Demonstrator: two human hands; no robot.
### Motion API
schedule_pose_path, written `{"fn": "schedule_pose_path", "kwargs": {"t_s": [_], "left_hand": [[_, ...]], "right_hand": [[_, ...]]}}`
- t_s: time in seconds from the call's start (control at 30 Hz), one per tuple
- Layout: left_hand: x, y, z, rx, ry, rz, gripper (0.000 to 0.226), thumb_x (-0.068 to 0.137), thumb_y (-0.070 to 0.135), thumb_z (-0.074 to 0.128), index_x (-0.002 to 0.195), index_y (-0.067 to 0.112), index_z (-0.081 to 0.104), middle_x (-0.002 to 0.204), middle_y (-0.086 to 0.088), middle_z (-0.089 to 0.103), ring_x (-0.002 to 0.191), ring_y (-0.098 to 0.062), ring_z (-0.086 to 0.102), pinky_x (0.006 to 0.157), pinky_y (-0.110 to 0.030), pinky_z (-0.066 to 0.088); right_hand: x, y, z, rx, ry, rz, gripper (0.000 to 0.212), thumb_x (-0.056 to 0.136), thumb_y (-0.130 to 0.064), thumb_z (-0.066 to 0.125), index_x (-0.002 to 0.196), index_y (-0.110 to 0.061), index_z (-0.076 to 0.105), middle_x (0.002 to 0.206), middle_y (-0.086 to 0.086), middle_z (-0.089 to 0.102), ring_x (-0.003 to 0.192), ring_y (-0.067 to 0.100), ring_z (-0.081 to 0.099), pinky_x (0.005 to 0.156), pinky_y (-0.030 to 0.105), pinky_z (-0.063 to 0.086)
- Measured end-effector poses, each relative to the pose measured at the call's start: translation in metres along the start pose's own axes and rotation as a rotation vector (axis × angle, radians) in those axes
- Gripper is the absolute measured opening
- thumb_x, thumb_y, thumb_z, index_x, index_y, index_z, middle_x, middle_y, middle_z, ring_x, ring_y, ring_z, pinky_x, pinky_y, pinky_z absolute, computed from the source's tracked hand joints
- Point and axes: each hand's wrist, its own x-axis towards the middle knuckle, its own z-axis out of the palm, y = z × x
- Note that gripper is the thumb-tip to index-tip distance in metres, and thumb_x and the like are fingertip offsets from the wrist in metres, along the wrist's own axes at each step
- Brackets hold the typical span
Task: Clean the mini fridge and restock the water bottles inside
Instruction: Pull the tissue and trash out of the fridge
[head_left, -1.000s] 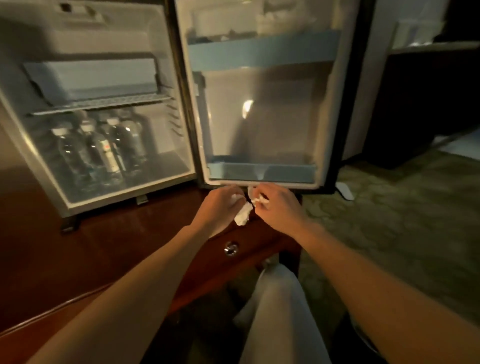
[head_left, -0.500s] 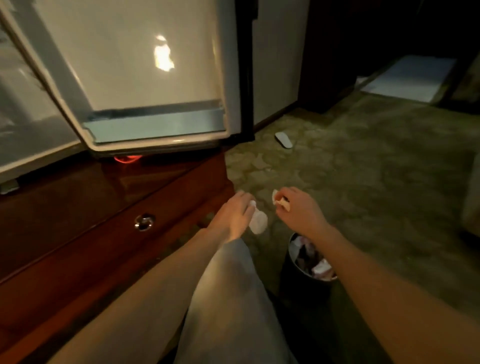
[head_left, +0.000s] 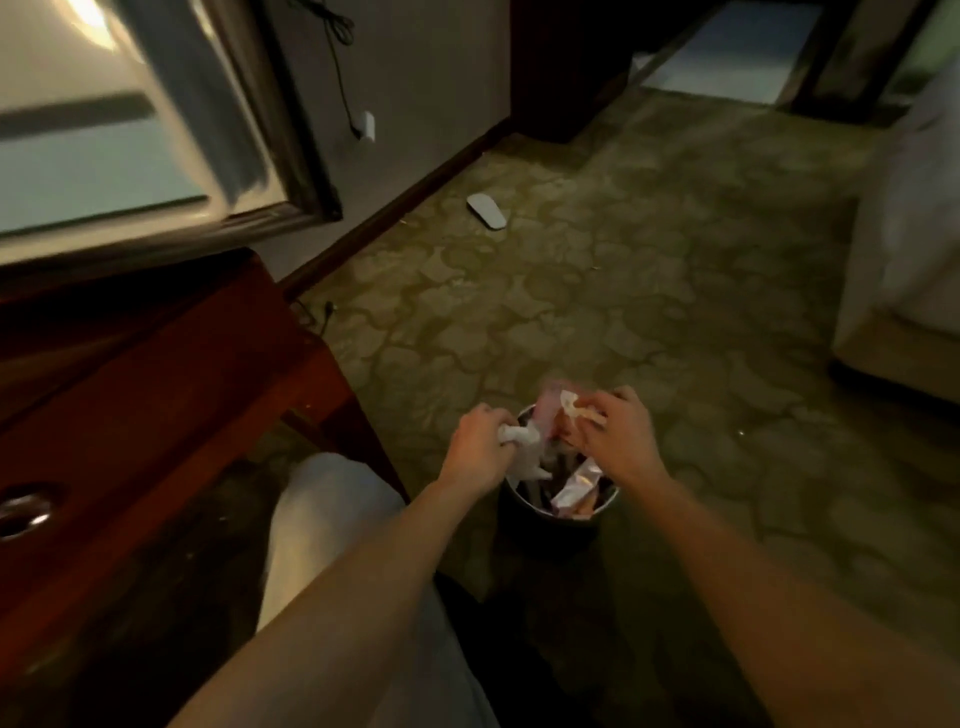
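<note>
Over the waste bin (head_left: 558, 512), our left hand (head_left: 475, 449) grips a white tissue (head_left: 524, 447); our right hand (head_left: 615, 439) pinches another scrap (head_left: 574, 408).

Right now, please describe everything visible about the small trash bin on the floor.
The trash bin is small and round, with a dark wall and a paler, shiny-looking rim. It stands upright on the patterned carpet, beside the wooden cabinet. It is nearly full of crumpled wrappers and papers, pinkish and silvery. The left hand and the right hand are above its opening, each gripping a white tissue piece. Whether they touch it is unclear.
</note>
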Motion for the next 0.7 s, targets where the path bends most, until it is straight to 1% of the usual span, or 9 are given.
{"fn": "schedule_pose_path", "kwargs": {"t_s": [0.07,0.13,0.2,0.33,0.43,0.47,0.53,0.6,0.7], "left_hand": [[0.012,0.0,0.023,-0.003,-0.028,-0.007,0.022,0.085,0.008,0.063,0.103,0.016,0.073,0.107,-0.002,0.049,0.095,-0.018,0.054,0.083,-0.025,0.043],[0.023,-0.001,0.044,0.001,-0.053,-0.03,0.022,0.087,0.01,0.063,0.105,0.017,0.072,0.11,-0.001,0.045,0.094,-0.017,0.053,0.087,-0.027,0.046],[0.034,-0.004,0.061,0.013,-0.072,-0.048,0.024,0.087,0.011,0.063,0.108,0.02,0.072,0.111,-0.002,0.048,0.097,-0.018,0.055,0.089,-0.033,0.05],[0.052,-0.009,0.085,0.024,-0.07,-0.125,0.029,0.087,0.01,0.062,0.115,0.018,0.068,0.114,-0.003,0.061,0.103,-0.021,0.06,0.09,-0.04,0.054],[0.061,-0.011,0.095,-0.067,-0.079,-0.173,0.029,0.087,0.016,0.066,0.113,0.026,0.065,0.108,0.003,0.066,0.1,-0.016,0.063,0.087,-0.039,0.057],[0.064,-0.012,0.097,-0.099,-0.101,-0.153,0.031,0.085,0.017,0.068,0.114,0.028,0.064,0.109,0.005,0.067,0.101,-0.014,0.063,0.089,-0.039,0.056],[0.066,-0.016,0.097,-0.147,-0.17,-0.105,0.042,0.083,0.017,0.073,0.121,0.03,0.062,0.118,0.007,0.066,0.11,-0.011,0.06,0.095,-0.035,0.053],[0.066,-0.021,0.093,-0.142,-0.202,-0.071,0.05,0.081,0.016,0.076,0.126,0.029,0.06,0.123,0.008,0.064,0.116,-0.01,0.057,0.099,-0.032,0.049],[0.065,-0.029,0.083,-0.135,-0.174,-0.042,0.054,0.079,0.024,0.077,0.129,0.029,0.06,0.121,0.006,0.066,0.113,-0.013,0.06,0.097,-0.034,0.051]], "right_hand": [[0.007,0.022,0.005,0.01,-0.009,0.057,0.025,0.088,-0.011,0.067,0.112,-0.014,0.071,0.112,0.006,0.05,0.097,0.022,0.058,0.085,0.021,0.041],[0.015,0.041,0.011,0.028,-0.016,0.108,0.023,0.089,-0.014,0.067,0.111,-0.016,0.072,0.109,0.006,0.056,0.095,0.02,0.058,0.08,0.02,0.038],[0.023,0.055,0.018,0.057,-0.029,0.165,0.022,0.09,-0.018,0.067,0.111,-0.018,0.072,0.11,0.008,0.064,0.094,0.015,0.058,0.077,0.022,0.039],[0.036,0.072,0.032,0.128,-0.04,0.245,0.025,0.091,-0.018,0.065,0.116,-0.015,0.07,0.114,0.004,0.068,0.089,0.009,0.059,0.073,0.021,0.043],[0.041,0.077,0.042,0.165,-0.056,0.28,0.028,0.091,-0.019,0.065,0.119,-0.016,0.068,0.118,0.001,0.068,0.095,0.012,0.063,0.081,0.029,0.053],[0.041,0.078,0.044,0.169,-0.065,0.275,0.03,0.091,-0.023,0.066,0.121,-0.017,0.067,0.12,0.0,0.067,0.1,0.013,0.064,0.087,0.032,0.055],[0.041,0.078,0.046,0.149,-0.078,0.24,0.034,0.09,-0.029,0.067,0.122,-0.018,0.066,0.121,-0.004,0.064,0.107,0.012,0.061,0.092,0.032,0.052],[0.041,0.077,0.047,0.1,-0.057,0.186,0.031,0.091,-0.03,0.066,0.119,-0.017,0.067,0.118,-0.001,0.064,0.102,0.011,0.058,0.089,0.028,0.048],[0.04,0.072,0.046,0.035,-0.012,0.11,0.026,0.094,-0.03,0.063,0.116,-0.018,0.068,0.111,0.005,0.065,0.092,0.011,0.055,0.08,0.025,0.044]]}}
